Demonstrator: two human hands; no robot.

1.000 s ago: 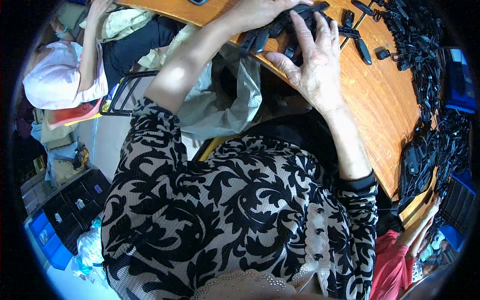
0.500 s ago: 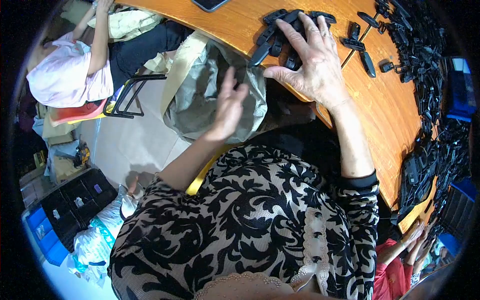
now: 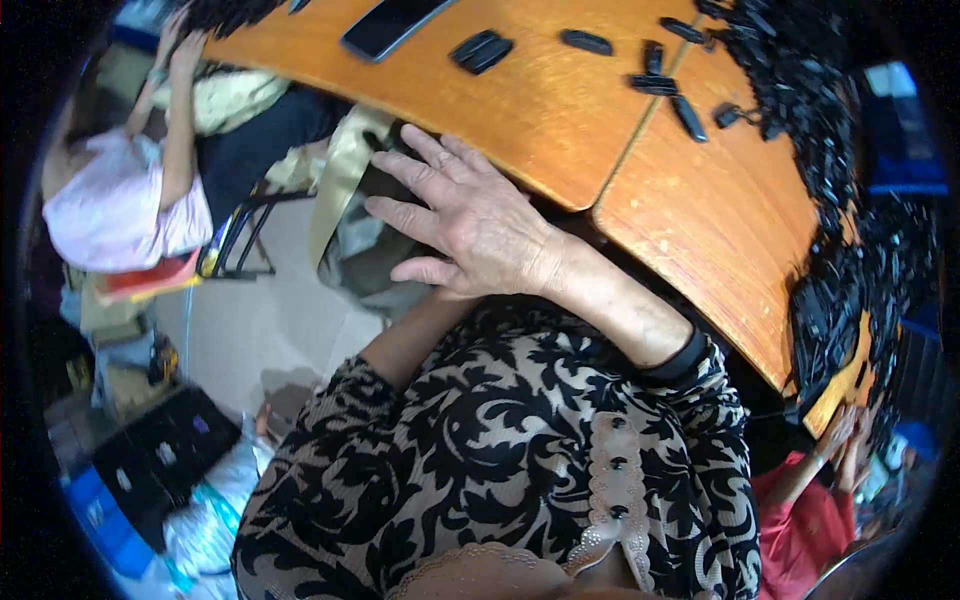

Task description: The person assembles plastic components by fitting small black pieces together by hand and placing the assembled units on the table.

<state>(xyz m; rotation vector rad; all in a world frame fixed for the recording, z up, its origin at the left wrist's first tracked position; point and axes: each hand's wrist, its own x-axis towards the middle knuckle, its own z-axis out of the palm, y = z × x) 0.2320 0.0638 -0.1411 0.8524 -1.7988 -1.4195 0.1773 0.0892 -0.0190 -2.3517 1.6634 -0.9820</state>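
Note:
My right hand [image 3: 475, 225] is off the table edge, its fingers spread and palm down, with nothing seen in it. It hangs over a large sack [image 3: 338, 195] with a beige rim and grey lining that sits below the table's edge. My left forearm [image 3: 415, 340] reaches toward the same sack, but my right hand and wrist hide the left hand. On the orange wooden table [image 3: 560, 130] lie a small group of black plastic buckle-like pieces [image 3: 481, 51], a single black piece [image 3: 586, 41] and several more near the table seam [image 3: 655, 82].
A black phone [image 3: 395, 28] lies at the table's far edge. Heaped black plastic parts [image 3: 790, 90] line the right side. A seated person in pink [image 3: 125, 205] is at the left; a person in red [image 3: 805, 520] works at lower right. Dark and blue crates [image 3: 165, 455] stand lower left.
My right hand has moved left off the tabletop to over the sack. The pile of black pieces under it is gone from the table edge. My left hand has become hidden.

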